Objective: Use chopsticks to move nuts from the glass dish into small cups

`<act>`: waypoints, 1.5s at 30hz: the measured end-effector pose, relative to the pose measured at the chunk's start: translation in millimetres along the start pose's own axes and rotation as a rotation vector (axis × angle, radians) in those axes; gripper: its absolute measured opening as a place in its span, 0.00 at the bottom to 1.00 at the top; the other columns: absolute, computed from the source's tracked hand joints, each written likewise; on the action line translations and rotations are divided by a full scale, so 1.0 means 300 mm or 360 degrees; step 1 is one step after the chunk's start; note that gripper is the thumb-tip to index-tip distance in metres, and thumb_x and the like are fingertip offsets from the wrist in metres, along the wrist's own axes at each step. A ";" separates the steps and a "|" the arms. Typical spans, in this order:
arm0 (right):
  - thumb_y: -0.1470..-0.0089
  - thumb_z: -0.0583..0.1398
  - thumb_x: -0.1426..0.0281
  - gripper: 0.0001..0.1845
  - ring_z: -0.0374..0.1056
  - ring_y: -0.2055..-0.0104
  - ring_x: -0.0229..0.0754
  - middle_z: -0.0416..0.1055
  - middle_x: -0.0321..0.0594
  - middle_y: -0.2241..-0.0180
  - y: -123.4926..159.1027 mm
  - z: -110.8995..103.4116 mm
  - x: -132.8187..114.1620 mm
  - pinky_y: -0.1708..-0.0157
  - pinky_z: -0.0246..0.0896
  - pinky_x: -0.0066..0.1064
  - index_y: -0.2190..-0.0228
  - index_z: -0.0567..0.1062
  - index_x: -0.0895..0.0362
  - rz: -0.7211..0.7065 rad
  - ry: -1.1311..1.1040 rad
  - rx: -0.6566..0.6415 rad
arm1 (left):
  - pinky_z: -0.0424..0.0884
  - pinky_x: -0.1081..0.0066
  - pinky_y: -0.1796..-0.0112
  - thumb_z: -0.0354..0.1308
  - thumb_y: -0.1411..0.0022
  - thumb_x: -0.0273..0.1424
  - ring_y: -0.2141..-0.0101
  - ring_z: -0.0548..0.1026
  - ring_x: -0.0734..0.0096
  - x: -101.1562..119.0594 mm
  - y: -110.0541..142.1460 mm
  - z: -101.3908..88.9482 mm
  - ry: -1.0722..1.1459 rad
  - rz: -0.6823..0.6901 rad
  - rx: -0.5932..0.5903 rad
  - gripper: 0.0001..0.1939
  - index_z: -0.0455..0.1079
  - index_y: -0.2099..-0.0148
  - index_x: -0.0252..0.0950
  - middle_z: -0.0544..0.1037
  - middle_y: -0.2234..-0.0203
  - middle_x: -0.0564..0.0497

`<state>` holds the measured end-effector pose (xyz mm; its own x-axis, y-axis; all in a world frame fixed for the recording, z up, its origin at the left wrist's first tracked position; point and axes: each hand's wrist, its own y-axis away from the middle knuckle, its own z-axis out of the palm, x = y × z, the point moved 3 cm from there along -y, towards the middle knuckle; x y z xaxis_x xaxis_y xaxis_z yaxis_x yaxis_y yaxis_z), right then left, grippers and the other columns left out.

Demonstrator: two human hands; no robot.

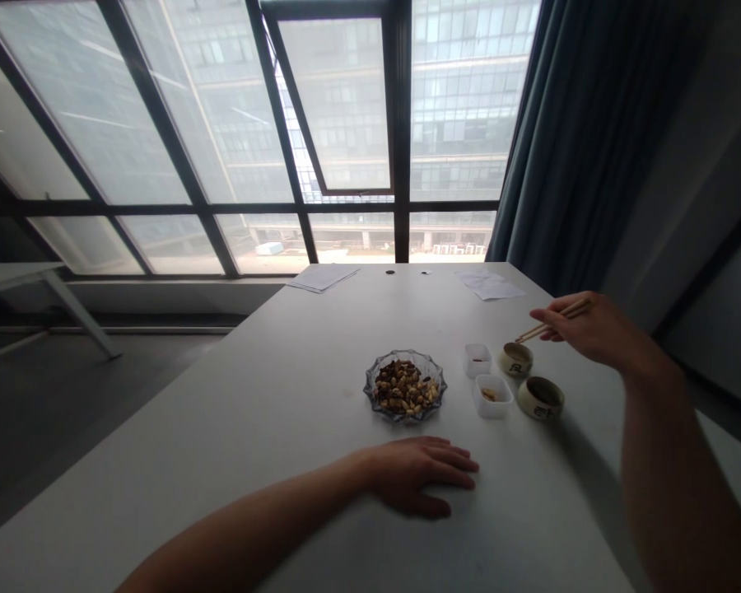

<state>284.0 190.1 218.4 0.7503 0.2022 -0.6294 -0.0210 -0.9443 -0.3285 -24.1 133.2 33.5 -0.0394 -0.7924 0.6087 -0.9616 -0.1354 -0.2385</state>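
Note:
Wooden chopsticks (552, 320) are gripped in my right hand (584, 329), raised over the table's right side. Their tips point down at the rim of a small cream ceramic cup (516, 360) with a dark character on it; whether they touch it I cannot tell. A second, similar cup (540, 399) stands nearer to me. Left of the cups are two clear plastic boxes, a far one (477, 361) and a near one (493, 396) with a few light pieces inside. My left hand (423, 476) lies flat on the table, fingers spread, below a glass bowl (370, 394) of mixed nuts (404, 385).
The white table (253, 420) runs toward the windows. Papers (324, 278) lie at its far left corner, and more sheets (491, 285) at the far right. A dark curtain (574, 148) hangs at the right. Another white table (18, 276) stands off to the left.

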 end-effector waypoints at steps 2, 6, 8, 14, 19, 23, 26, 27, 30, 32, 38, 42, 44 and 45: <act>0.41 0.64 0.52 0.22 0.81 0.68 0.55 0.82 0.51 0.73 -0.015 -0.002 0.020 0.71 0.71 0.37 0.75 0.79 0.56 0.0039 -0.0034 -0.0016 | 0.51 0.57 0.33 0.62 0.32 0.37 0.33 0.62 0.53 0.000 0.000 0.000 -0.0004 -0.0027 -0.0017 0.30 0.65 0.31 0.40 0.64 0.32 0.43; 0.41 0.65 0.50 0.22 0.81 0.69 0.56 0.82 0.48 0.74 -0.014 -0.005 0.002 0.74 0.71 0.38 0.73 0.80 0.55 -0.0045 -0.0046 0.0061 | 0.52 0.56 0.33 0.62 0.31 0.38 0.33 0.62 0.52 0.004 0.001 -0.002 0.0001 -0.0039 -0.0020 0.29 0.65 0.31 0.40 0.65 0.32 0.43; 0.42 0.65 0.49 0.22 0.81 0.68 0.56 0.82 0.47 0.74 0.000 0.001 -0.030 0.74 0.72 0.37 0.72 0.81 0.55 -0.0111 -0.0136 0.0088 | 0.52 0.57 0.33 0.62 0.31 0.38 0.33 0.62 0.52 0.006 0.001 -0.003 0.0001 -0.0022 -0.0011 0.29 0.65 0.31 0.41 0.65 0.33 0.43; 0.41 0.65 0.51 0.21 0.81 0.68 0.51 0.82 0.46 0.72 0.063 0.100 -0.185 0.72 0.74 0.33 0.70 0.82 0.56 -0.0314 -0.0500 -0.0176 | 0.52 0.57 0.33 0.61 0.30 0.38 0.33 0.63 0.52 0.005 0.000 -0.003 -0.0025 -0.0012 -0.0008 0.29 0.65 0.31 0.41 0.65 0.33 0.43; 0.38 0.62 0.54 0.20 0.79 0.70 0.46 0.82 0.45 0.71 0.081 0.239 -0.252 0.71 0.70 0.32 0.69 0.83 0.57 -0.0436 -0.0353 -0.0499 | 0.51 0.58 0.33 0.61 0.30 0.38 0.33 0.62 0.53 0.001 0.001 -0.001 -0.0021 0.0015 -0.0006 0.29 0.64 0.30 0.40 0.65 0.32 0.43; 0.38 0.63 0.56 0.19 0.78 0.70 0.45 0.81 0.44 0.72 0.065 0.344 -0.241 0.71 0.68 0.31 0.69 0.84 0.58 -0.0430 -0.0329 -0.0642 | 0.51 0.58 0.33 0.61 0.30 0.38 0.33 0.62 0.53 -0.004 0.003 0.003 -0.0027 0.0018 -0.0001 0.29 0.64 0.30 0.40 0.65 0.32 0.43; 0.39 0.63 0.57 0.18 0.76 0.72 0.44 0.80 0.42 0.74 0.052 0.400 -0.224 0.71 0.66 0.30 0.72 0.82 0.58 -0.0427 -0.0286 -0.0677 | 0.50 0.58 0.33 0.61 0.29 0.40 0.33 0.62 0.53 -0.005 0.004 0.005 -0.0026 0.0018 0.0007 0.29 0.64 0.30 0.40 0.65 0.32 0.43; 0.39 0.63 0.58 0.18 0.75 0.72 0.43 0.80 0.42 0.75 0.049 0.413 -0.220 0.72 0.65 0.30 0.73 0.82 0.58 -0.0432 -0.0266 -0.0677 | 0.50 0.58 0.33 0.61 0.29 0.41 0.33 0.62 0.54 -0.006 0.004 0.006 -0.0025 0.0019 0.0010 0.29 0.64 0.30 0.40 0.65 0.32 0.43; 0.39 0.62 0.56 0.22 0.72 0.74 0.42 0.77 0.41 0.78 0.044 0.433 -0.213 0.74 0.61 0.29 0.77 0.78 0.58 -0.0449 -0.0231 -0.0654 | 0.50 0.59 0.33 0.61 0.29 0.40 0.33 0.62 0.54 -0.007 0.003 0.006 -0.0020 0.0023 0.0018 0.29 0.64 0.30 0.40 0.65 0.32 0.43; 0.38 0.61 0.55 0.25 0.71 0.75 0.41 0.76 0.41 0.78 0.043 0.438 -0.213 0.74 0.59 0.29 0.80 0.75 0.58 -0.0466 -0.0217 -0.0628 | 0.50 0.59 0.33 0.61 0.30 0.38 0.33 0.62 0.54 -0.007 0.002 0.006 -0.0014 0.0021 0.0010 0.29 0.64 0.30 0.39 0.65 0.32 0.43; 0.37 0.60 0.53 0.27 0.69 0.76 0.41 0.76 0.41 0.79 0.047 0.427 -0.226 0.75 0.57 0.30 0.80 0.75 0.59 -0.0493 -0.0204 -0.0543 | 0.50 0.59 0.33 0.62 0.30 0.37 0.33 0.62 0.54 -0.003 0.003 0.004 0.0001 0.0036 0.0018 0.30 0.64 0.30 0.40 0.65 0.32 0.43; 0.36 0.59 0.51 0.27 0.72 0.75 0.43 0.78 0.43 0.77 0.053 0.358 -0.238 0.74 0.61 0.31 0.78 0.77 0.58 -0.0498 -0.0258 -0.0459 | 0.50 0.59 0.33 0.62 0.31 0.36 0.33 0.62 0.54 0.001 0.003 0.001 0.0005 0.0031 0.0023 0.30 0.64 0.30 0.40 0.65 0.32 0.43; 0.36 0.59 0.52 0.26 0.74 0.74 0.44 0.79 0.43 0.76 0.060 0.299 -0.238 0.74 0.62 0.31 0.76 0.78 0.58 -0.0501 -0.0280 -0.0374 | 0.50 0.59 0.33 0.62 0.31 0.36 0.33 0.62 0.54 0.000 0.002 0.001 0.0003 0.0028 0.0021 0.30 0.64 0.30 0.40 0.65 0.32 0.43; 0.36 0.59 0.52 0.26 0.75 0.74 0.44 0.79 0.43 0.75 0.063 0.266 -0.234 0.74 0.63 0.32 0.75 0.79 0.58 -0.0497 -0.0275 -0.0319 | 0.51 0.59 0.33 0.62 0.31 0.36 0.33 0.62 0.54 -0.001 0.002 0.002 0.0001 0.0026 0.0020 0.30 0.64 0.30 0.40 0.65 0.32 0.43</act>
<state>178.2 178.9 200.2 0.5779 0.5119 -0.6356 0.3324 -0.8589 -0.3895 -24.5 133.0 32.8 -0.0552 -0.7941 0.6053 -0.9573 -0.1301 -0.2580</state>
